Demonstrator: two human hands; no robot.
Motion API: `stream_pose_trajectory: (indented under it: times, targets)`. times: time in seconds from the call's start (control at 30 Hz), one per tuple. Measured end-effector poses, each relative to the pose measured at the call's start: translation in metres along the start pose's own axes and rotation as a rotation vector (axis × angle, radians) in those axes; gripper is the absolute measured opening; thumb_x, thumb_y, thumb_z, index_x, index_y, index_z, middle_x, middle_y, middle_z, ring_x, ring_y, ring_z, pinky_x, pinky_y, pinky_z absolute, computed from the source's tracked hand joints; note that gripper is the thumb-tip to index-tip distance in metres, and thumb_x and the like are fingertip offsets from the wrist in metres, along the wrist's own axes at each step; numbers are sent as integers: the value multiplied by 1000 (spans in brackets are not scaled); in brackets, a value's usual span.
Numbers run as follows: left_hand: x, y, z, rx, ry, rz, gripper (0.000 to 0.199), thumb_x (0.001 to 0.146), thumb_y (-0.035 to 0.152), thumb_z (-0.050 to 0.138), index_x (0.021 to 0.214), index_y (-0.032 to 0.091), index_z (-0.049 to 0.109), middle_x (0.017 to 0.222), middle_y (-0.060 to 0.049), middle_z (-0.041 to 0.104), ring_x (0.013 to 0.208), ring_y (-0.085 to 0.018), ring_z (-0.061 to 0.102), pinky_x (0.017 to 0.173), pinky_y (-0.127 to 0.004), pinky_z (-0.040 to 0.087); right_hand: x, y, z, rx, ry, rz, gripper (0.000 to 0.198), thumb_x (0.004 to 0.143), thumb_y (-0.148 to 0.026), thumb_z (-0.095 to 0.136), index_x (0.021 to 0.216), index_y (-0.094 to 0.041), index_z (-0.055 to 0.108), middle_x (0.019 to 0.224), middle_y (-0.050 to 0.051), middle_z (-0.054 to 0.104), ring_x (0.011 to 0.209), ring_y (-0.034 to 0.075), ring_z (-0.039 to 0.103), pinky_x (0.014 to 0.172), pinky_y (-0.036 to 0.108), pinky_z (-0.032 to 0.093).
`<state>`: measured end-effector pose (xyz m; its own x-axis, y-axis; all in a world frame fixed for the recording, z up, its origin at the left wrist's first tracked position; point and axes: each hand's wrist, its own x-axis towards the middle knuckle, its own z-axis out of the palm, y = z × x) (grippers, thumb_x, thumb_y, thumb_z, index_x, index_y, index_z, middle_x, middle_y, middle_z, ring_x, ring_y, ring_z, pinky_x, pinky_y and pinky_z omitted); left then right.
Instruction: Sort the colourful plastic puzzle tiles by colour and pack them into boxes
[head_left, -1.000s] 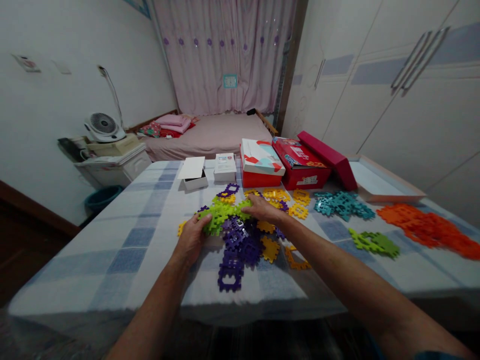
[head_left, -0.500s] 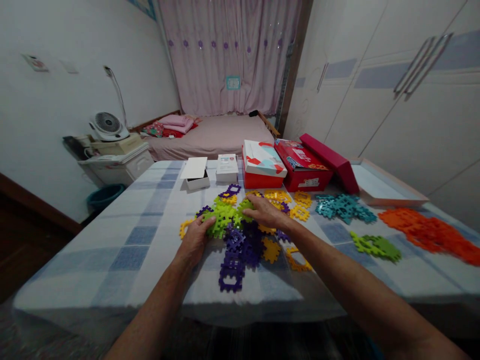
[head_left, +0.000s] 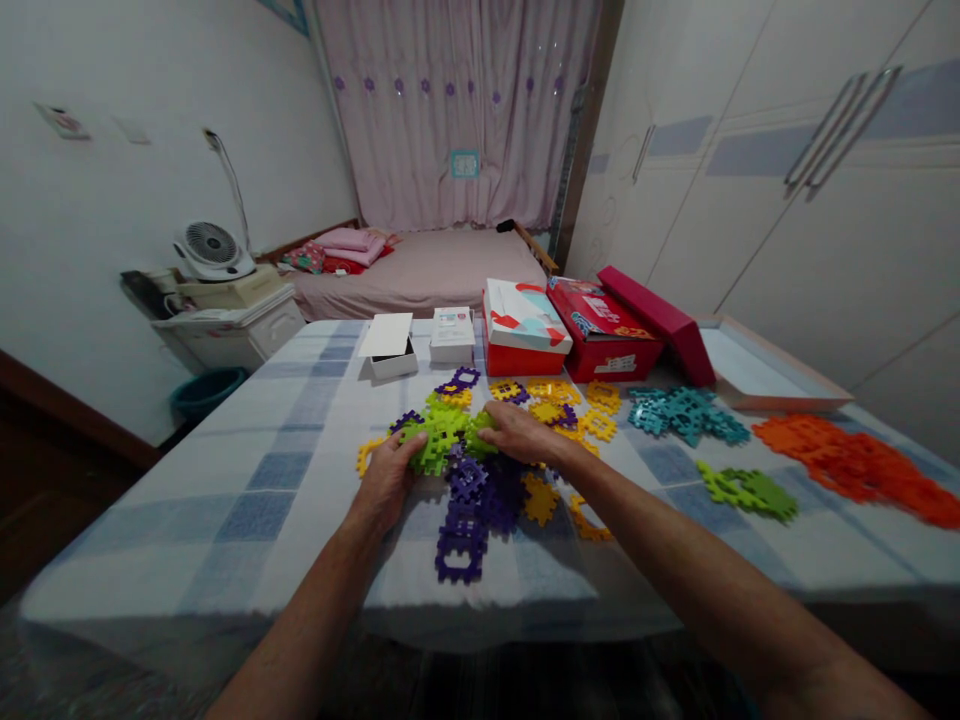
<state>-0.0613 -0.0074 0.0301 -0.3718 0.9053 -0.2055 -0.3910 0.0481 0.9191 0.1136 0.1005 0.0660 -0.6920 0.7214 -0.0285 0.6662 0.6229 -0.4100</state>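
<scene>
Light green interlocking plastic pieces [head_left: 435, 440] with notched edges lie heaped in front of me, on top of purple and yellow ones. My left hand [head_left: 388, 474] is closed on the left side of the green pieces, thumb on top. At their right side, my right hand [head_left: 516, 432] pinches a green piece [head_left: 478, 436]; its fingertips are partly hidden. Purple pieces [head_left: 462, 545] spread from the heap toward the near table edge. Yellow pieces [head_left: 540, 500] lie beside and beyond my right hand, some with purple ones among them.
Two small white boxes [head_left: 452, 337], a white-and-red box [head_left: 527, 330] and a red box [head_left: 611, 350] with a leaning lid stand at the back. To the right lie teal pieces [head_left: 688, 415], more green pieces [head_left: 750, 492], orange pieces [head_left: 855, 465] and a shallow box lid [head_left: 772, 370].
My right hand has shifted slightly left and down with the green piece, toward my left hand. More yellow and purple pieces show behind it. My left hand has barely moved.
</scene>
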Motion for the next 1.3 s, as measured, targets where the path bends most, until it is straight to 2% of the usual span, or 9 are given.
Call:
stream_pose_trajectory:
  times: [0.17,0.27,0.37,0.47,0.57,0.7,0.97,1.13,1.3]
  targets:
    - [-1,0,-1,4,-16,14,37,64,31,75,94,12,65,86,-6,73,70,-14,67,64,-24,54,0,-7,5,-71,6,-78,21,82,-28,57,97,-15,56,106,12,57,92,20,53,78,28,38]
    - [-1,0,-1,11,-17,12,38,65,32,74,97,12,64,88,-6,73,71,-15,67,65,-26,55,1,-2,3,72,159,-90,28,81,-21,54,108,-13,52,103,9,58,92,18,53,81,28,39]
    - [0,-1,-1,8,-21,6,39,66,32,73,99,12,64,90,-7,72,73,-15,67,65,-26,55,4,8,-1,272,297,34,39,80,-21,55,118,-14,47,101,6,59,90,17,54,80,27,39]
    - [1,-1,-2,9,-13,1,39,66,32,74,98,12,64,89,-7,72,72,-15,67,65,-27,55,7,13,-2,337,190,53,27,77,-24,57,102,-14,55,93,4,61,83,16,54,74,25,39]
    - [0,-1,-1,17,1,8,38,65,33,74,96,12,64,88,-7,72,72,-15,66,65,-26,54,8,12,2,248,107,-5,17,75,-24,59,90,-15,56,85,2,59,78,14,51,68,23,36]
    - [-1,1,0,0,7,18,36,65,32,74,94,13,64,85,-5,72,69,-15,65,64,-26,53,7,4,2,214,103,12,16,79,-27,56,89,-15,54,85,2,58,77,14,50,64,22,34]
    - [3,-5,-3,6,28,60,30,64,32,73,86,15,64,80,-1,70,67,-12,62,62,-23,49,1,-7,-5,11,-46,40,30,77,-30,62,103,-17,56,96,7,64,82,18,56,63,23,35]
    - [6,-8,-7,4,30,69,27,64,31,72,84,15,63,78,1,68,67,-11,61,60,-22,48,1,-12,-1,-112,-36,35,31,78,-30,62,105,-16,55,101,12,64,86,21,58,65,25,36]
    - [5,-6,-6,8,61,66,27,60,30,73,81,16,64,72,1,68,62,-12,60,57,-22,46,4,1,0,58,103,-53,30,74,-27,64,100,-14,56,100,7,60,89,17,53,73,24,37]
